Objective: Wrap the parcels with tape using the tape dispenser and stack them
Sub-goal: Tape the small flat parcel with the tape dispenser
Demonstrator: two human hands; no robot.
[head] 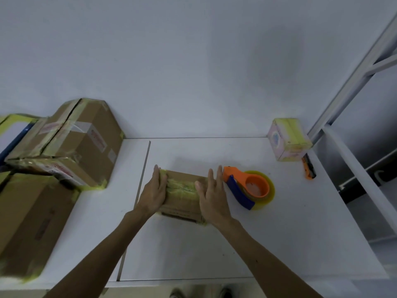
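Tape of a yellowish, glossy kind bands the top of a small brown cardboard parcel (182, 195), which lies on the white desk (214, 250) about midway between the left and right edges, just right of a seam in the desktop.

The left hand (153, 192) lies against the parcel's left end, fingers straight and pointing toward the back edge. The right hand (211, 197) lies the same way against the right end. Neither hand curls round anything; the parcel sits between the two flat palms. How hard they press, if at all, cannot be told from this angle.

Just right of the right hand an orange and blue plastic tape dispenser (242, 188) lies on the desk, loaded with a roll of yellowish tape (269, 195). Its orange nose is beside the right fingertips; whether they touch is unclear.

At the back left corner stands a pile of tan cardboard boxes (86, 143), their edges bound in yellowish tape. A larger brown cardboard box (28, 222) fills the front left corner, somewhat blurred. At the back right corner stands a small pastel printed box (287, 139), taped yellowish across its top. Just in front of it, along the right edge, lies an orange and black utility knife (309, 167). A grey metal frame (354, 82) rises past the right edge, against a plain pale wall (193, 61).
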